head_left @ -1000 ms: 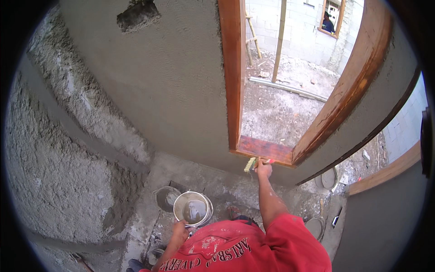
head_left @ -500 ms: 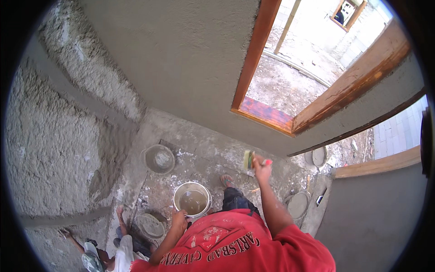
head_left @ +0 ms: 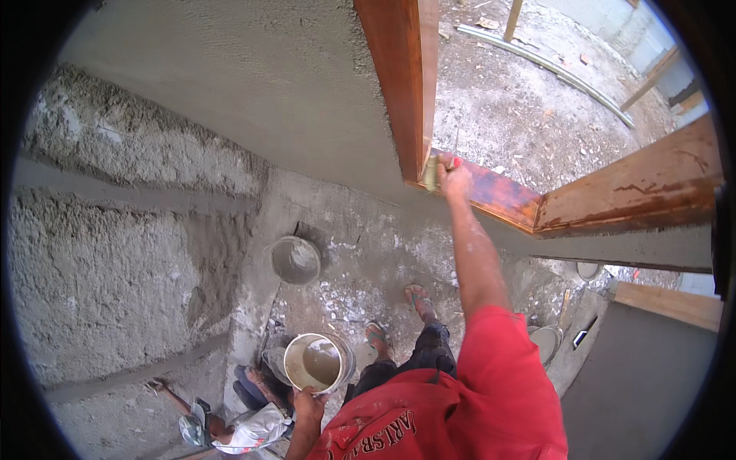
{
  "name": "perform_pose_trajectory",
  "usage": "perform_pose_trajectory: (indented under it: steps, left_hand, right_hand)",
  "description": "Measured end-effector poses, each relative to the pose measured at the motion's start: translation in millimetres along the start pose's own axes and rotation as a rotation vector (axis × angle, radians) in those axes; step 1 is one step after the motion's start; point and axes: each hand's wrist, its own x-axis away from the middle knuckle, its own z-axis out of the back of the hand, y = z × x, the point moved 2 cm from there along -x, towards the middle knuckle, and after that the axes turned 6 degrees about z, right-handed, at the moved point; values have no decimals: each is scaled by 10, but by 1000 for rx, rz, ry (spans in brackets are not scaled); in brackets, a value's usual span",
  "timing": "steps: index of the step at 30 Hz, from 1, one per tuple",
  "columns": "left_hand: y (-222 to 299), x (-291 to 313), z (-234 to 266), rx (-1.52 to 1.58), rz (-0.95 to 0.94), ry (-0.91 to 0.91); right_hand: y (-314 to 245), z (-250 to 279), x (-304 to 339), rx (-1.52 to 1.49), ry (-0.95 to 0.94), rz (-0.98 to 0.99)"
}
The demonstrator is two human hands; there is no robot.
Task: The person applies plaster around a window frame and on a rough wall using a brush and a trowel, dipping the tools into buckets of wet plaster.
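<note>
My right hand (head_left: 457,182) is closed around a wide paintbrush (head_left: 432,175) with pale bristles and a bit of red at the handle. The bristles are at the lower left corner of the wooden window frame (head_left: 392,77), over the reddish, wet-looking sill (head_left: 498,188). Down by my waist, my left hand (head_left: 309,402) grips the near rim of a white bucket (head_left: 290,360). Murky greyish-brown liquid stands in the bucket, which is tilted slightly. My fingers partly hide the brush handle.
A co-worker (head_left: 245,422) in a cap sits low at the left by the rough plastered wall (head_left: 115,276). A grey mortar bucket (head_left: 295,259) stands on the splattered floor, another round container (head_left: 546,343) at the right. Smooth grey plaster (head_left: 230,77) surrounds the window.
My right hand has carried the brush forward and up to the window frame's corner. I have stepped closer to the window. The white bucket, still in my left hand, now covers another container.
</note>
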Motion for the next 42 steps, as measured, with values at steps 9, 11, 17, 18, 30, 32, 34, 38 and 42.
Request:
perform_pose_trajectory:
  steps: [9,11,17,18,30,32,34,38,42]
  left_hand:
    - [58,74,-883,212,40,-122]
    - [73,170,-910,178,18,-84]
    - [-29,202,-1490,72,59,-203]
    - [-4,216,-1493,77,57,-191]
    - [-381,207,-1301,143,-6,-67]
    - [-246,256,-1581,136,-8,-20]
    - [-102,401,-1700,126,29,21]
    - [-390,494,-1395,255,-14,91]
    - [-453,454,-1509,331,-56,118]
  right_hand:
    - [202,516,-512,320,-19,-145]
    - [35,585,-221,113,-25,-1]
    - [870,347,423,-9,162,-159]
    - [930,472,480,-77,192,-216]
    - [1106,1086,296,524,-28,-51]
    - [1315,1098,-361,263,115,-39]
    - [1314,1039,-697,-2,20,-98]
    - [874,939,-742,641,-108,207]
    - [307,1071,-329,-206,-378,457]
